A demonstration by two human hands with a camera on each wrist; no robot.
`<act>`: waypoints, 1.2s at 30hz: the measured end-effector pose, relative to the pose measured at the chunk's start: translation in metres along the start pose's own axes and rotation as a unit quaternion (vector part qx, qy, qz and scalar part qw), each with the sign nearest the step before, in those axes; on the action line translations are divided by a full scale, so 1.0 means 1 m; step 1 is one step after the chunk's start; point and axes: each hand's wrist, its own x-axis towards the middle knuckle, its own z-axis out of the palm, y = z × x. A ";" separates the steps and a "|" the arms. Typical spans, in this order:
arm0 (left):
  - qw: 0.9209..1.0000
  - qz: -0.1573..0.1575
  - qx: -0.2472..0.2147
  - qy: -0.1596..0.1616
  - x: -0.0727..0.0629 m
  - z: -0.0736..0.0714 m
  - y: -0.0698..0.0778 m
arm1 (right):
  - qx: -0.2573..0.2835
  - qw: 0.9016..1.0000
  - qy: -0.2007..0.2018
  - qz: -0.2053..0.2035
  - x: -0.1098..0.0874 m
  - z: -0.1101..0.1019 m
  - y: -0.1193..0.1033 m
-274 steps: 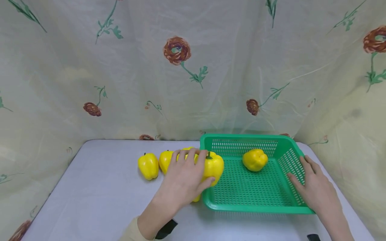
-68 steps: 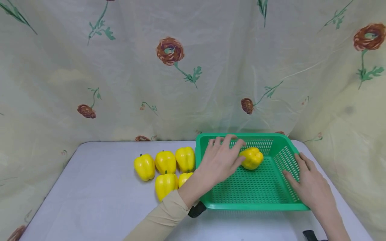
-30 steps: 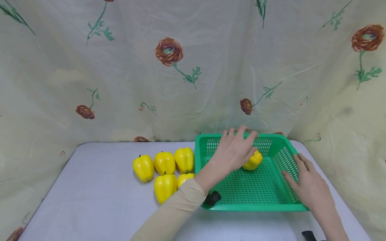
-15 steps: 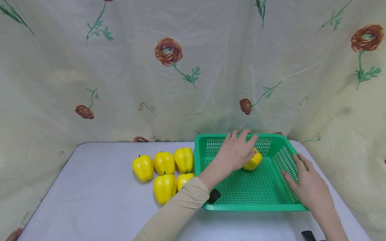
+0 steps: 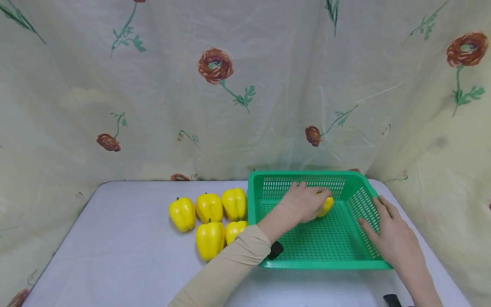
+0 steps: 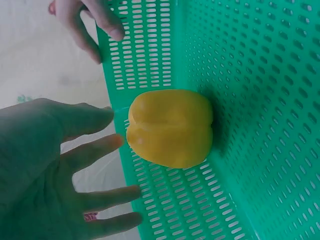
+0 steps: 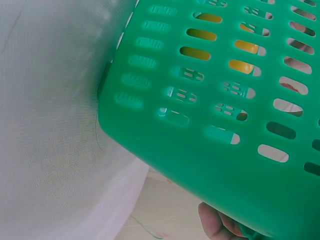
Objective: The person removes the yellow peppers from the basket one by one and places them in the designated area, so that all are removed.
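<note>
My left hand (image 5: 301, 204) is inside the green basket (image 5: 326, 265), beside a yellow bell pepper (image 5: 327, 207) that it partly covers in the head view. From the left wrist view, its thumb and fingers are spread and fairly straight, close to the pepper (image 6: 170, 127) but not wrapped round it. The pepper lies in the basket near the back wall. At the right end of the basket, my right hand (image 5: 400, 238) holds the rim, thumb inside and fingers outside. Its fingertips (image 7: 212, 220) show past the green edge in the right wrist view.
Several more yellow bell peppers (image 5: 209, 208) stand grouped on the white table (image 5: 115, 256), just left of the basket. The left forearm partly hides one pepper (image 5: 235, 230). A flowered curtain (image 5: 268, 128) hangs behind the table and along its right side.
The left hand has gone right into the basket, then lowered and turned beside the pepper. Earlier it held another pepper over the basket's left edge. The right hand has stayed on the rim.
</note>
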 end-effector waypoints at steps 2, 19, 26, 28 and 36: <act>1.000 -0.003 -0.006 -0.011 -0.001 0.000 0.000 | -0.001 1.000 0.002 0.000 0.001 0.000 0.000; 0.997 -0.045 0.059 -0.016 -0.010 0.000 0.002 | 0.001 1.000 -0.003 0.004 0.001 -0.002 -0.001; 0.996 -0.050 0.074 -0.008 -0.011 0.000 0.003 | 0.001 1.000 0.001 0.004 0.001 -0.001 0.000; 0.997 -0.046 0.068 -0.001 -0.012 0.001 0.002 | 0.001 1.000 0.001 0.004 0.001 -0.001 0.000; 0.998 -0.037 0.042 0.001 -0.011 0.000 -0.002 | 0.001 1.000 -0.003 0.004 0.001 -0.001 0.000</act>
